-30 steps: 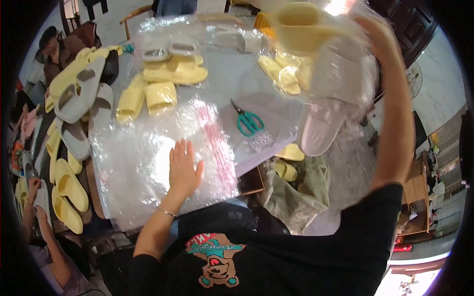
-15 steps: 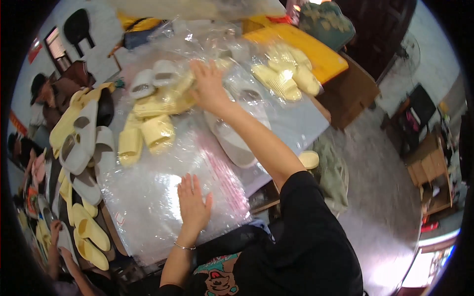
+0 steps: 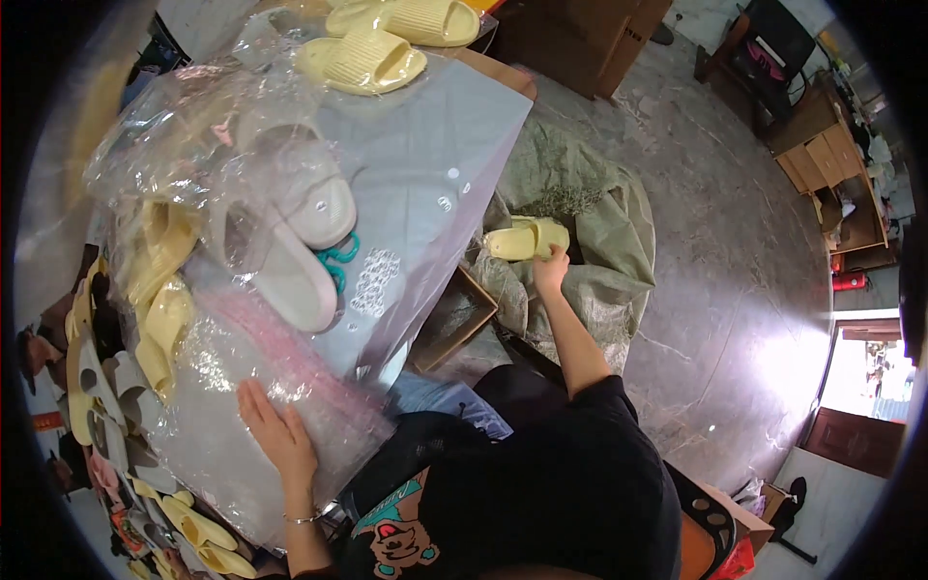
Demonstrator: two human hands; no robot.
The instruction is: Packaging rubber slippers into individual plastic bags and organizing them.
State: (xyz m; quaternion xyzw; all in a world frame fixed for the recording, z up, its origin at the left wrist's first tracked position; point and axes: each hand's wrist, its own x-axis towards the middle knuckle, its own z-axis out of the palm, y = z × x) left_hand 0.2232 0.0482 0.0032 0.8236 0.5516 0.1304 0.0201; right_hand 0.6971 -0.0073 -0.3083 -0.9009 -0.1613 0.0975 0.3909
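My right hand (image 3: 550, 272) reaches off the table's right side, fingers closed around the edge of a pale yellow slipper (image 3: 512, 244) at the mouth of a green woven sack (image 3: 619, 290). Flat on a stack of clear plastic bags (image 3: 217, 454) with pink edges rests my left hand (image 3: 277, 430), its fingers stretched out. Beyond the bags lie two off-white slippers (image 3: 307, 290), partly under crumpled clear film. A small teal ring-shaped piece (image 3: 338, 256) sits beside them.
Yellow slippers (image 3: 362, 63) in clear plastic lie at the table's far end. More yellow slippers (image 3: 198, 527) crowd the left side. An open wooden drawer (image 3: 454, 319) juts out near the sack. A cardboard box (image 3: 580, 43) stands beyond on the grey floor.
My right hand has swung from the slippers on the table down to the sack and gripped a yellow slipper. My left hand stays on the bags. The view has turned right.
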